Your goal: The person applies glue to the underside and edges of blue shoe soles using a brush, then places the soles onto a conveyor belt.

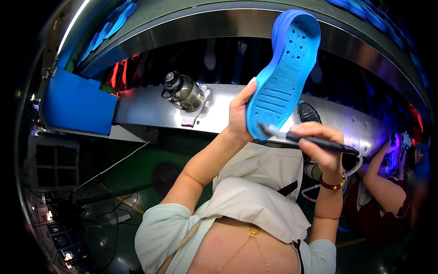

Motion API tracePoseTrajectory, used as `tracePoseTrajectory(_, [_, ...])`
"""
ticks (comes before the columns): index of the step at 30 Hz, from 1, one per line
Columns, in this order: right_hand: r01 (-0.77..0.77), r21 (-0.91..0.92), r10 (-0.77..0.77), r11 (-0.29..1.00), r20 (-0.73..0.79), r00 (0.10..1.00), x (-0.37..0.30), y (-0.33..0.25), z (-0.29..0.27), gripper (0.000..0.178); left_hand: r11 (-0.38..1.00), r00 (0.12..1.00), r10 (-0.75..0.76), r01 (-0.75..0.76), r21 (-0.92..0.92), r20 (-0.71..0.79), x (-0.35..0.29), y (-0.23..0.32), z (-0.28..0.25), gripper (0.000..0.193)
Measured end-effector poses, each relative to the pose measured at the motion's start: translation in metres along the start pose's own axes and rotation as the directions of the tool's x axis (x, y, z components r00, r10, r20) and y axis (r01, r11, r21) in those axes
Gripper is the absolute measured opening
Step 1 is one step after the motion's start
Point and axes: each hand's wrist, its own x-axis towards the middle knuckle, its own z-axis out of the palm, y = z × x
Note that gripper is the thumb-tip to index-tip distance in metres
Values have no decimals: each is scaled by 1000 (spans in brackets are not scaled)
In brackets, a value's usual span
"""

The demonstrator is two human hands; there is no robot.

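Note:
A blue shoe sole (pixel 279 93) stands tilted up in front of me, its ribbed inner face toward me and its holed heel end at the top. My left hand (pixel 240 115) grips its lower left edge, thumb along the rim. In my right hand (pixel 323 145) is a brush with a black pen-like handle (pixel 332 144), and a thin pale tube (pixel 359 163) runs from the handle's end. Blurred dark bristles (pixel 265 129) are at the sole's lower end; whether they touch it I cannot tell. Behind the sole lies a black oval object (pixel 309 112), partly hidden.
On the metal ledge (pixel 146 107) stand a dark see-through bottle (pixel 186 92) and a white glove (pixel 200 107) beside it. A blue box (pixel 75 102) is at the left. Blue soles (pixel 109 27) lie on the upper belt. Another person (pixel 385 196) works at the right.

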Motion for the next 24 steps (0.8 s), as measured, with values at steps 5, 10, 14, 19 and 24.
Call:
tracePoseTrajectory(5, [140,-192,-94,971,232,968,0,-14,9,19,998,998,-63,63,3,-28,5,7,-3,48])
tracePoseTrajectory(10, [40,-189,-8,981,166,986,-2,-11,-14,19,871,873,-482,487,68,-80,3,10,-4,45])
tracePoseTrajectory(14, [112,-427,167,897,564,808,1,-19,-17,18,604,733,-607,677,420,-308,-1,8,1,51])
tracePoseTrajectory(19, [31,-230,83,973,468,880,1,-5,-30,18,542,646,-677,762,355,-353,-9,5,2,54])
tracePoseTrajectory(24, [-4,-512,358,859,594,720,2,-21,-35,19,401,614,-634,781,479,-470,-13,10,-5,53])
